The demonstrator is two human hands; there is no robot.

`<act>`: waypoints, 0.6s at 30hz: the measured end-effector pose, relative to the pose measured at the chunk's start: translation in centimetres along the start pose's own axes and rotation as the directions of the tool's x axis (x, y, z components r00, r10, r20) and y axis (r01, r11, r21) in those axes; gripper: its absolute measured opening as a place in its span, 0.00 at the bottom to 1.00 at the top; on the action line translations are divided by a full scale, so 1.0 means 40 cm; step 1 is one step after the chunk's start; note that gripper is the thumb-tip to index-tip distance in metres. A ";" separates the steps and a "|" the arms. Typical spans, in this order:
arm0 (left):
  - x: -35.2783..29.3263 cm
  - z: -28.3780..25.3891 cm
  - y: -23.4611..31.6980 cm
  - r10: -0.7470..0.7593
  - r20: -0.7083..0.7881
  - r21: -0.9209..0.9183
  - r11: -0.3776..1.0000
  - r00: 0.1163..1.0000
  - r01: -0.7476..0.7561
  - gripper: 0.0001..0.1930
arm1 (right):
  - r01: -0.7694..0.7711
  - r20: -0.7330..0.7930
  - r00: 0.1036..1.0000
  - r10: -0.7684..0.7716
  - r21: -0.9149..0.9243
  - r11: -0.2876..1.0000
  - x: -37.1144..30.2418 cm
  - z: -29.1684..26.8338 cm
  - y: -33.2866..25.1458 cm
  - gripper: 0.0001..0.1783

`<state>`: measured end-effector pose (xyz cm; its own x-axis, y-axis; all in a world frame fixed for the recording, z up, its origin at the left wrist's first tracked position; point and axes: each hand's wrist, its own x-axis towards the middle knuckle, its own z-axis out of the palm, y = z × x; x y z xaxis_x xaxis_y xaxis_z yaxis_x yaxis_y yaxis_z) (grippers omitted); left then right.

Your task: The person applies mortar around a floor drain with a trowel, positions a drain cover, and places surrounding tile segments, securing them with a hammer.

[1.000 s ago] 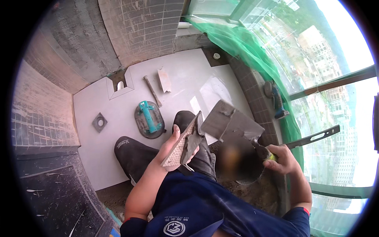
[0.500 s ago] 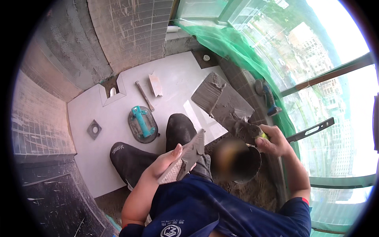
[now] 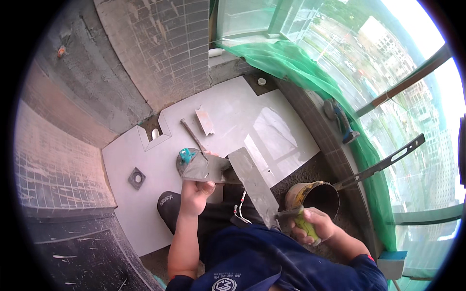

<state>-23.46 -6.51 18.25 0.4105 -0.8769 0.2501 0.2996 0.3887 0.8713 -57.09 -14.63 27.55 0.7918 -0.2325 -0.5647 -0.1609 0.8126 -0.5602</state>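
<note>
My left hand (image 3: 195,196) is closed on a small grey tile piece (image 3: 206,167), held up over the floor with its thumb along the edge. Dark mortar shows at the tile piece's right end. In my right hand (image 3: 314,227) is a trowel, gripped by its yellow-green handle (image 3: 306,228). The trowel's long rectangular blade (image 3: 252,182) slants up and left, its far end beside the tile piece. Whether blade and tile touch I cannot tell. Behind the tile piece, a suction lifter (image 3: 186,155) with a teal handle is partly hidden.
Large pale tiles (image 3: 233,104) cover the floor. On them lie a hammer-like tool (image 3: 193,133), a tile offcut (image 3: 205,121) and a square drain cover (image 3: 137,178). A bucket (image 3: 297,194) stands by my right hand, near a spirit level (image 3: 383,162). An angle grinder (image 3: 341,121) rests on the ledge beside green netting (image 3: 303,70).
The trowel has swung left and down from above the bucket to the tile piece, and the mortar load no longer shows on its blade. My left hand has raised the tile piece forward.
</note>
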 end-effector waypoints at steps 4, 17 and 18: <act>-0.012 0.061 0.008 0.130 -0.070 0.247 0.963 0.989 -0.109 0.38 | 0.067 0.021 0.997 -0.068 0.068 0.995 0.054 0.024 0.056 0.29; -0.035 0.031 -0.008 0.293 -0.175 0.355 0.909 0.940 -0.217 0.35 | 0.128 -0.155 0.975 -0.162 -0.212 0.969 0.014 -0.042 0.077 0.28; -0.039 0.019 0.003 0.285 -0.190 0.358 0.911 0.940 -0.204 0.36 | 0.116 -0.201 0.967 -0.157 -0.202 0.973 0.013 -0.051 0.072 0.28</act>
<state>-24.74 -5.32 18.29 0.6343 -0.6598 0.4029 -0.1188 0.4318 0.8941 -58.35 -13.51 24.40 0.6728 -0.4595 -0.5798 -0.1837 0.6555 -0.7326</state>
